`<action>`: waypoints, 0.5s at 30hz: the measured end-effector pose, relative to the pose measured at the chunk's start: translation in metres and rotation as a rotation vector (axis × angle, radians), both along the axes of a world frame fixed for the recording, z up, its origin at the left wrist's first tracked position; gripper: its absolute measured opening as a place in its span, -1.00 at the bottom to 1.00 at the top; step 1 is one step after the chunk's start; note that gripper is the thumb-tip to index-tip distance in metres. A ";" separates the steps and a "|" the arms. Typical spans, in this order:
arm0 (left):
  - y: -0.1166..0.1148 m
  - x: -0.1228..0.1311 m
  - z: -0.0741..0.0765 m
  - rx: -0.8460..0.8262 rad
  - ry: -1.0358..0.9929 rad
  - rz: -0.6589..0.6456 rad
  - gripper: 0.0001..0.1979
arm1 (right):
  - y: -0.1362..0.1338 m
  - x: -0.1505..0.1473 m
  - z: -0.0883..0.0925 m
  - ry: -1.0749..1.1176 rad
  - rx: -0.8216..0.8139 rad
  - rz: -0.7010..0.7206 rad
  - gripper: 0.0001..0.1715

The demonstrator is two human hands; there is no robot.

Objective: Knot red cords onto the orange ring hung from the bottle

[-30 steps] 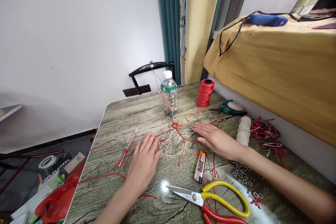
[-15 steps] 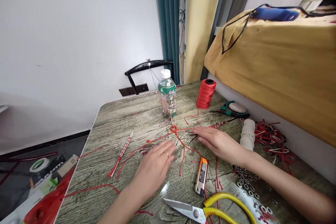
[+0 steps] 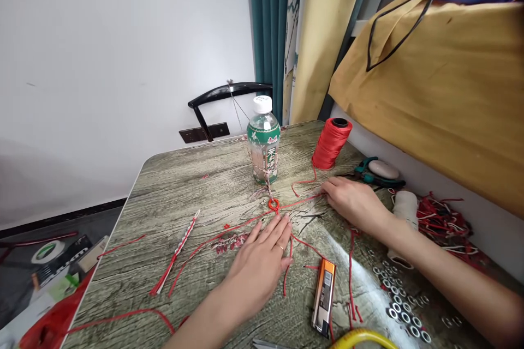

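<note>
Ring (image 3: 273,199): small and red, lying near the middle of the frame, just past the tips of the left hand and to the left of the right hand.
Cords (image 3: 207,240): red and thin. One goes from by the ring down to the lower left. One goes right, up to the right hand. Others come out below the left hand, toward the lower middle.
Left hand (image 3: 264,259): low in the middle of the frame, palm down and flat, with the fingers out straight and close together. It lies over part of the cords and grips nothing that I can see.
Right hand (image 3: 354,204): right of the middle, with its fingers bent. Its tips are at the cord on the right. I cannot tell if they pinch it.
Bottle (image 3: 264,144): standing up, just above the ring in the frame. A string (image 3: 269,188) goes from it to the ring.
Spool (image 3: 331,144): red, above the right hand.
Lighter (image 3: 324,297): orange at the top, in the lower middle, right of the left hand.
Braid (image 3: 176,253): red and white, well to the left of the left hand.
Washers (image 3: 403,305): a bunch in the lower right, below the right arm.
Desk (image 3: 172,191): it has a wood look and carries all these things.
</note>
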State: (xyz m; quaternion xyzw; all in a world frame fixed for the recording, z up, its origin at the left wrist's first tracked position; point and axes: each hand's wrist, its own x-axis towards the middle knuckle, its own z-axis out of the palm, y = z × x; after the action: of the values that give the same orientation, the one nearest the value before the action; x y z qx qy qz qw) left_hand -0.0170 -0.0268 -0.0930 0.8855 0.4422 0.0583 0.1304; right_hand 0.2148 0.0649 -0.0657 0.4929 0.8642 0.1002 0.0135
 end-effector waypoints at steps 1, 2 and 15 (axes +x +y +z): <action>0.000 0.000 0.000 -0.007 -0.007 -0.001 -0.48 | 0.001 0.001 0.002 -0.005 0.020 -0.009 -0.82; 0.000 0.000 0.000 -0.014 -0.018 -0.001 -0.48 | 0.001 0.001 0.004 0.009 0.030 -0.013 -0.82; 0.011 -0.015 0.001 0.095 -0.376 0.343 -0.69 | -0.025 -0.047 0.004 0.379 -0.319 0.202 -0.77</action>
State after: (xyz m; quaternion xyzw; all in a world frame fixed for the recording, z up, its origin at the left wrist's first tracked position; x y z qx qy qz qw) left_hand -0.0320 -0.0153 -0.0922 0.7763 0.5506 0.2640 0.1568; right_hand 0.1674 0.0395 -0.0613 0.4056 0.9010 -0.1304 -0.0811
